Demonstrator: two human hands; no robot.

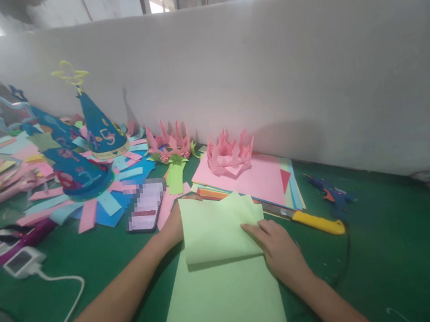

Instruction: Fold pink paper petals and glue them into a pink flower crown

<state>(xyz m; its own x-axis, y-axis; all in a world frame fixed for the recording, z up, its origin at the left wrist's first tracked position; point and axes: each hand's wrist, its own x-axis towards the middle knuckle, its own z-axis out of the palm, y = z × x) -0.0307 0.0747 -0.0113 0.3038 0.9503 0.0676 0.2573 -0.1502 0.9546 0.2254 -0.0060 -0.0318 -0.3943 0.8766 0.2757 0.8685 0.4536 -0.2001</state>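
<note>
A light green sheet of paper (226, 299) lies lengthwise in front of me, its far end folded over towards me. The folded flap (220, 230) stands slightly raised, with a shadow under its near edge. My left hand (173, 221) reaches behind the flap's left side, and the paper hides most of its fingers. At the right edge, my right hand (279, 245) grips the flap, one digit stretched across its face and the others curled by the edge.
Behind the green paper are stacked coloured sheets (264, 177), a pink paper crown (231, 154) and a yellow-handled knife (318, 222). A blue glue gun (331, 191) lies right. Leftward are a phone (146, 206), another pink crown (171, 144), blue cone hats (100, 125) and paper strips.
</note>
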